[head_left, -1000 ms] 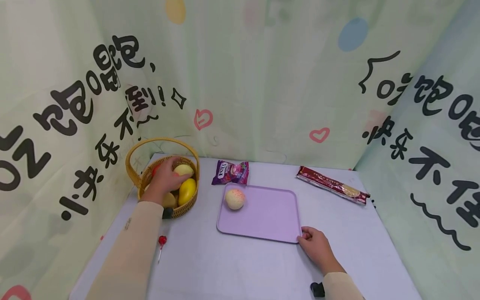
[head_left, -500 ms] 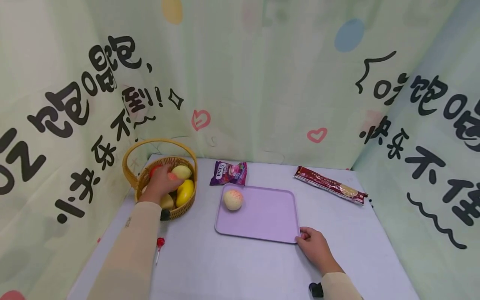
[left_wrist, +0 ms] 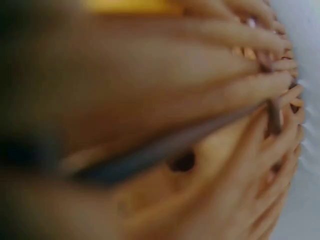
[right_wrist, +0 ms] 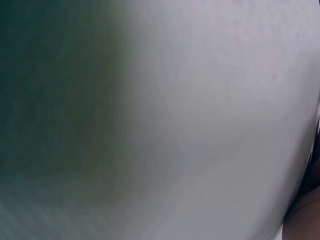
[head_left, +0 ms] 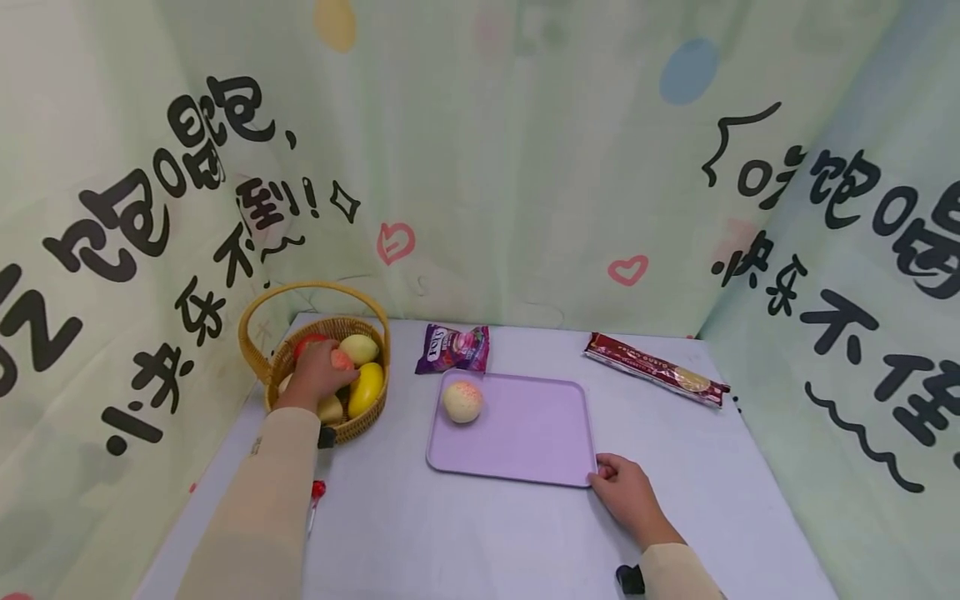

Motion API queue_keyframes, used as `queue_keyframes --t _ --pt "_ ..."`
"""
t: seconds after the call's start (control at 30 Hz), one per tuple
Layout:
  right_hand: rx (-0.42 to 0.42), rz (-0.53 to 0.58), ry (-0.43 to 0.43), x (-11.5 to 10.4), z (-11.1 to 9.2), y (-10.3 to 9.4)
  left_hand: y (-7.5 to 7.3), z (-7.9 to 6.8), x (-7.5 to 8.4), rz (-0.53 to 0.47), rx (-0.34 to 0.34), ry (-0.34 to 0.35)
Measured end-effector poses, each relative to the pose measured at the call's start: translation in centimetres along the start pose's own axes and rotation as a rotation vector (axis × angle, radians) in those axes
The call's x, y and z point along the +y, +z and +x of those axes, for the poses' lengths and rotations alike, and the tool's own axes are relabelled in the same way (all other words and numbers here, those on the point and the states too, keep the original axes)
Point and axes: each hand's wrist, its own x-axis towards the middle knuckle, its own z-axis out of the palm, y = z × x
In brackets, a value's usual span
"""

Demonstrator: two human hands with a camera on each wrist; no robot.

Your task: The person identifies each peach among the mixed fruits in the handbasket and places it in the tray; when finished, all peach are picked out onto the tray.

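Note:
In the head view my left hand reaches into the wicker basket at the left. Its fingers and thumb are round a pinkish-orange peach, mostly hidden by the hand. Beside it in the basket lie a red fruit, a pale yellow-green fruit and a yellow mango-like fruit. The left wrist view is blurred, with the basket's weave close up. My right hand pinches the near right corner of the lilac tray, on which a pale peach sits at the far left.
Behind the tray lies a purple snack bag. A long dark-red biscuit packet rests at the back right. Near the left sleeve is a red lollipop, partly covered. Printed curtains enclose the white table.
My left hand has shifted slightly within the basket, and its fingers have closed round the pinkish peach. The head view has turned slightly right. The right hand stays at the tray corner.

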Motion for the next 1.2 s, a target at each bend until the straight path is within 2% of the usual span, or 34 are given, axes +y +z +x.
queue_keyframes --t 0.27,0.6,0.8,1.0,1.2 --pt "-0.002 -0.012 -0.004 0.0 0.0 0.0 0.8 0.3 -0.6 0.029 0.016 0.022" --pt "0.007 -0.003 -0.009 0.3 -0.6 0.3 1.7 -0.1 -1.1 0.001 0.003 -0.005" --pt "0.015 0.008 -0.033 0.4 -0.5 0.6 1.2 -0.2 -1.2 -0.047 0.009 -0.015" --pt "0.021 0.011 -0.042 0.2 -0.3 0.5 0.5 -0.1 -0.9 -0.059 0.006 -0.016" --pt "0.018 0.004 -0.040 -0.2 -0.2 0.0 0.2 -0.2 -0.5 -0.069 0.032 0.002"
